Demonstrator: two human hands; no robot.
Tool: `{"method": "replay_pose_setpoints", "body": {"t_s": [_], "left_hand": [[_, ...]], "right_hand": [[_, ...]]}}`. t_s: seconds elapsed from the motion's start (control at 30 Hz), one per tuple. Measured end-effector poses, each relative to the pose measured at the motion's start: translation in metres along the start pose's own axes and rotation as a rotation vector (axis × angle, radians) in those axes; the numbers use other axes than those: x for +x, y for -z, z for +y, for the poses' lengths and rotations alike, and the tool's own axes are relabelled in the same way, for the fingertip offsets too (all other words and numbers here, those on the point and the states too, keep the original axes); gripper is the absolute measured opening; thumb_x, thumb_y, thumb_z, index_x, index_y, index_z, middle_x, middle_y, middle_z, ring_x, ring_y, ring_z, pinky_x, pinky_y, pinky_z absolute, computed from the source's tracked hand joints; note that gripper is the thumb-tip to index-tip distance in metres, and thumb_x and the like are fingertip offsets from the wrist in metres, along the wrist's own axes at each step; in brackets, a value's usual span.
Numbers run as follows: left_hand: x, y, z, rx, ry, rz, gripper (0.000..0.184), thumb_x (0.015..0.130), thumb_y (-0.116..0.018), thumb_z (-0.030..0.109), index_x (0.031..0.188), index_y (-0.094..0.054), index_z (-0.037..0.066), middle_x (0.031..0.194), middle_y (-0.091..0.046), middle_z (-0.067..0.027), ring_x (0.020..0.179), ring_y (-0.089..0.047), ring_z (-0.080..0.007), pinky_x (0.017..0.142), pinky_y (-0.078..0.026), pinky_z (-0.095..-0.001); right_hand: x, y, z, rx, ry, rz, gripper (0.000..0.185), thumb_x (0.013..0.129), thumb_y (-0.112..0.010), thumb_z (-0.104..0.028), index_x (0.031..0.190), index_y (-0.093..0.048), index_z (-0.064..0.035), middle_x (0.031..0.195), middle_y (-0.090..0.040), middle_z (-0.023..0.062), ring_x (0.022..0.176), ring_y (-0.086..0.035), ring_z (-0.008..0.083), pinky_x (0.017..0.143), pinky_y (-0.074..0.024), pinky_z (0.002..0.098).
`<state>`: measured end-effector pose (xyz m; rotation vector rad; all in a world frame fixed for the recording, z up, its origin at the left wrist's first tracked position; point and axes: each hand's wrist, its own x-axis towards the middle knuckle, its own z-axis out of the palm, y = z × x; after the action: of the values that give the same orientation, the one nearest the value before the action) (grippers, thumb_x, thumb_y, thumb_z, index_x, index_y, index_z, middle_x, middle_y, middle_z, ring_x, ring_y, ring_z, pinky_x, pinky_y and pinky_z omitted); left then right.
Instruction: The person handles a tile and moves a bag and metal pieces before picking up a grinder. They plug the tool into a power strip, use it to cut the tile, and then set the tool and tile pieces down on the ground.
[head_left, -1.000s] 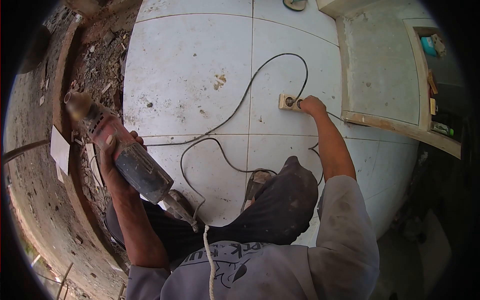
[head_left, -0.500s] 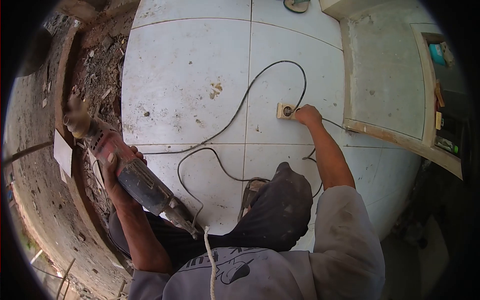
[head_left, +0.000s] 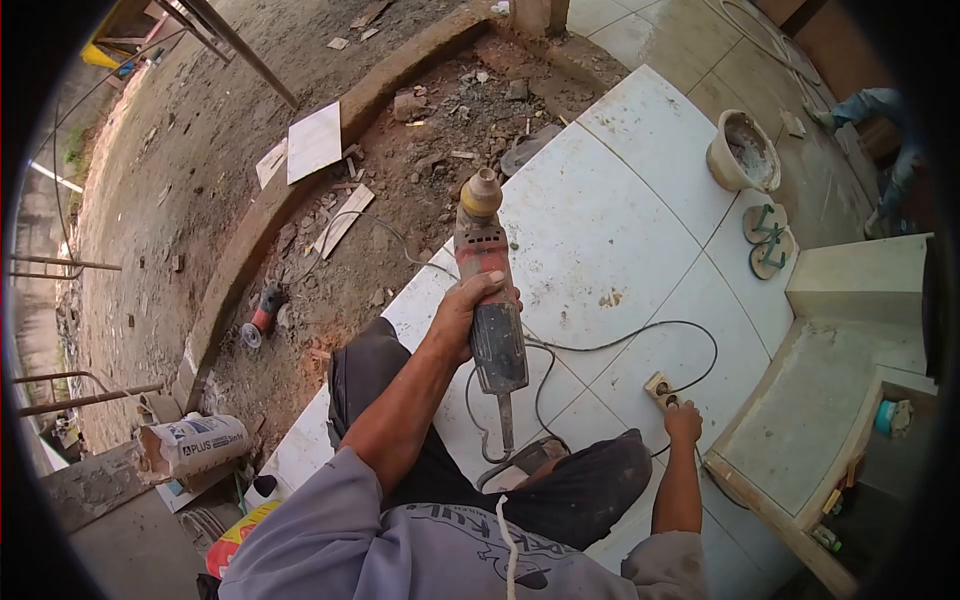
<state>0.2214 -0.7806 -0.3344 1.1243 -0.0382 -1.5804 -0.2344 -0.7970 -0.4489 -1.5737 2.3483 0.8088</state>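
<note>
My left hand (head_left: 472, 312) is wrapped round the middle of a red and black power tool (head_left: 498, 345), which has a yellowish chuck at its top end. The tool is held over my lap and the white tiles. Out to the right, my right hand (head_left: 683, 422) is closed at the lower end of a cream socket block (head_left: 658, 386) on the floor; its fingertips are partly hidden. From the block's socket a black cable (head_left: 716, 352) loops over the tiles.
A bucket (head_left: 743, 152) and green-strapped sandals (head_left: 768, 242) sit at the upper right, near another person's leg. An angle grinder (head_left: 264, 310) lies in the rubble left of the tiles. A paper sack (head_left: 200, 447) is at the lower left; a low ledge (head_left: 800, 415) stands on the right.
The view has swung left, bringing the grinder, sack and bucket into sight. My left hand still holds the tool, now more upright. My right hand remains at the socket block.
</note>
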Motion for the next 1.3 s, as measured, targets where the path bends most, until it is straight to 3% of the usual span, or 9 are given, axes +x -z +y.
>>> {"method": "replay_pose_setpoints", "body": {"t_s": [0.17, 0.23, 0.37, 0.57, 0.77, 0.93, 1.1, 1.2, 1.3], "left_hand": [[-0.077, -0.001, 0.041, 0.011, 0.063, -0.047, 0.044, 0.082, -0.065, 0.032, 0.109, -0.052, 0.0, 0.093, -0.062, -0.0115, 0.083, -0.064, -0.0194, 0.074, -0.053, -0.0333], [-0.122, -0.02, 0.066, -0.063, 0.116, -0.096, 0.042, 0.082, -0.066, 0.031, 0.108, -0.053, 0.001, 0.093, -0.062, -0.0113, 0.083, -0.063, -0.0189, 0.075, -0.052, -0.033], [-0.187, -0.053, 0.144, -0.009, 0.202, -0.243, 0.047, 0.081, -0.068, 0.03, 0.116, -0.054, 0.002, 0.099, -0.062, -0.0076, 0.088, -0.061, -0.0159, 0.079, -0.051, -0.0305], [-0.257, -0.089, 0.296, 0.226, 0.164, -0.425, 0.067, 0.078, -0.071, 0.043, 0.125, -0.051, 0.0, 0.108, -0.061, -0.0111, 0.1, -0.059, -0.0209, 0.087, -0.047, -0.0319], [-0.315, -0.103, 0.375, 0.868, 0.088, -0.264, 0.095, 0.068, -0.072, 0.066, 0.126, -0.045, -0.005, 0.112, -0.059, -0.0179, 0.098, -0.06, -0.0229, 0.086, -0.049, -0.0367], [-0.342, -0.123, 0.374, 0.645, -0.085, -0.069, 0.085, 0.063, -0.086, 0.04, 0.121, -0.043, -0.005, 0.1, -0.059, -0.0114, 0.087, -0.06, -0.019, 0.079, -0.051, -0.0313], [-0.331, -0.135, 0.398, 0.298, -0.37, -0.155, 0.072, 0.065, -0.08, 0.021, 0.124, -0.043, 0.001, 0.099, -0.056, -0.0048, 0.088, -0.055, -0.0132, 0.079, -0.047, -0.0279], [-0.328, -0.145, 0.44, 0.378, -0.261, -0.187, 0.082, 0.063, -0.082, 0.025, 0.13, -0.04, 0.0, 0.107, -0.054, -0.0077, 0.098, -0.053, -0.0161, 0.087, -0.045, -0.0312], [-0.302, -0.15, 0.453, 0.416, -0.515, -0.282, 0.09, 0.061, -0.082, 0.033, 0.133, -0.039, 0.0, 0.111, -0.055, -0.0109, 0.102, -0.054, -0.0204, 0.092, -0.043, -0.0326]], "right_hand": [[-0.122, 0.123, -0.066, 0.839, 0.345, -0.487, 0.042, 0.092, -0.054, -0.038, 0.114, -0.06, -0.0024, 0.101, -0.065, 0.0098, 0.092, -0.059, 0.0172, 0.082, -0.0461, 0.0313], [-0.205, 0.201, -0.122, 1.158, 0.424, -0.813, 0.057, 0.096, -0.047, -0.047, 0.13, -0.05, -0.0022, 0.122, -0.057, 0.012, 0.111, -0.054, 0.021, 0.09, -0.0453, 0.0369], [-0.303, 0.304, -0.191, 1.556, 0.6, -1.354, 0.084, 0.084, -0.055, -0.064, 0.14, -0.036, -0.0039, 0.136, -0.046, 0.0135, 0.122, -0.048, 0.0255, 0.099, -0.0418, 0.0402], [-0.411, 0.453, -0.23, 1.798, 0.687, -1.354, 0.079, 0.075, -0.068, -0.06, 0.132, -0.044, -0.0107, 0.126, -0.053, 0.015, 0.125, -0.047, 0.0311, 0.106, -0.0388, 0.0477], [-0.441, 0.522, -0.27, 1.904, 0.537, -1.197, 0.069, 0.075, -0.075, -0.041, 0.126, -0.045, -0.0047, 0.112, -0.057, 0.0142, 0.103, -0.06, 0.0264, 0.085, -0.0534, 0.0383], [-0.459, 0.574, -0.3, 1.784, 0.644, -0.618, 0.062, 0.073, -0.078, -0.031, 0.114, -0.043, 0.0005, 0.097, -0.055, 0.0112, 0.086, -0.057, 0.0164, 0.077, -0.0518, 0.0328], [-0.474, 0.645, -0.31, 1.784, 0.917, -0.71, 0.046, 0.084, -0.068, -0.024, 0.112, -0.043, 0.0005, 0.101, -0.058, 0.0126, 0.09, -0.061, 0.0172, 0.081, -0.0521, 0.0311], [-0.483, 0.692, -0.312, 1.726, 1.085, -1.041, 0.053, 0.094, -0.049, -0.046, 0.124, -0.048, -0.0016, 0.109, -0.061, 0.014, 0.095, -0.063, 0.0243, 0.083, -0.053, 0.0379], [-0.457, 0.698, -0.335, 1.713, 1.114, -1.083, 0.063, 0.087, -0.058, -0.052, 0.122, -0.048, -0.0011, 0.101, -0.062, 0.0173, 0.085, -0.066, 0.0268, 0.077, -0.0553, 0.0401]]}}
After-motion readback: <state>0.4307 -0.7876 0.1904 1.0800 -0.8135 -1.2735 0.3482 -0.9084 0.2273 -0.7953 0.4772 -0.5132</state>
